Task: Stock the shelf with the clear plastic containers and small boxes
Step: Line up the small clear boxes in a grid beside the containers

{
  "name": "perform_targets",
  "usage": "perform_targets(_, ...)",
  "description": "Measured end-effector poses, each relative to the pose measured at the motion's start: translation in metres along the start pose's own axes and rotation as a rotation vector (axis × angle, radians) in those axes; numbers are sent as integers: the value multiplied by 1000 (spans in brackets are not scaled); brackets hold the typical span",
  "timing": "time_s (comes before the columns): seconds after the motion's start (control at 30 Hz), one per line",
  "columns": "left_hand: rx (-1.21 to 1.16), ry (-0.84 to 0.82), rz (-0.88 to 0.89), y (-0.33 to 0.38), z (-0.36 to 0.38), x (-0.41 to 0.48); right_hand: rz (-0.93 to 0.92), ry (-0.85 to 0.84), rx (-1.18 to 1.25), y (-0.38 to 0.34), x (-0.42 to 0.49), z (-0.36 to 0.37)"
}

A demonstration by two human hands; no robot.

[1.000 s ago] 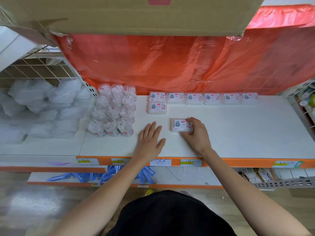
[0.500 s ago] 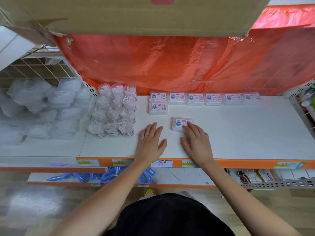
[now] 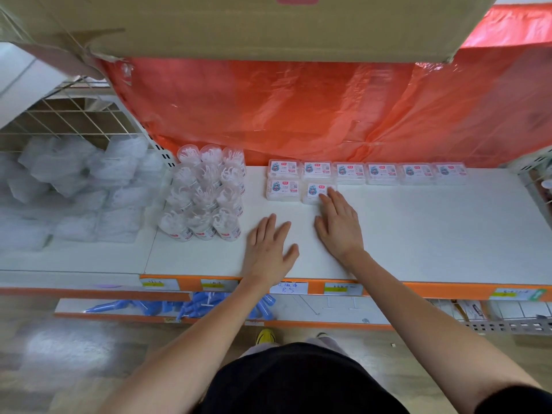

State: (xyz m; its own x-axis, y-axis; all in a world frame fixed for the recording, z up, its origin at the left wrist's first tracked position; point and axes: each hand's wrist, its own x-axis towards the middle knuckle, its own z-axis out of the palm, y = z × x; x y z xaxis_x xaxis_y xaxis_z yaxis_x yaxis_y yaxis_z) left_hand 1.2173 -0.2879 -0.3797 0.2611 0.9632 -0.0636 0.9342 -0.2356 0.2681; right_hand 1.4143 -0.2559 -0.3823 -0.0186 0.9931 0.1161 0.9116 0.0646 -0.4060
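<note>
On the white shelf (image 3: 418,234) a row of several small clear boxes (image 3: 383,173) with pink labels lines the back. A second row holds one box (image 3: 283,189) and, to its right, another box (image 3: 316,192). My right hand (image 3: 339,225) lies flat with straight fingers, their tips pressing on that second box. Flat on the shelf near the front edge rests my left hand (image 3: 270,249), holding nothing. A cluster of clear round containers (image 3: 206,192) stands to the left of the boxes.
A large cardboard box (image 3: 268,22) hangs overhead above an orange plastic sheet (image 3: 298,115). White bagged goods (image 3: 74,186) fill the shelf section at left. Orange price strips (image 3: 418,289) run along the front edge; blue items (image 3: 185,307) lie on the lower shelf.
My right hand has pushed the small box away from the front, back and slightly left, until it sits beside the box in the second row. My left hand stayed put.
</note>
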Motion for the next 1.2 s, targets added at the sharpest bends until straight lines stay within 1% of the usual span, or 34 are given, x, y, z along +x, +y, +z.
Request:
perform_targets(0.07,-1,5,-1,0,0,0,-15,22,4,1,-1,3)
perform_targets(0.23,22,8,4,-1,2,1,-23,138,-7,-2,-8,2)
perform_targets(0.4,36,7,8,-2,3,2,-29,97,-68,-1,-7,7)
perform_targets(0.57,52,13,12,-2,3,2,-49,82,-88,-1,-5,8)
perform_targets(0.87,42,-7,21,-2,2,2,-30,42,-110,-4,-7,7)
perform_targets(1.07,32,24,36,-2,2,2,-24,46,-117,-7,-7,7)
perform_targets(1.2,35,-2,28,-1,-3,2,9,72,-121,-10,-10,3)
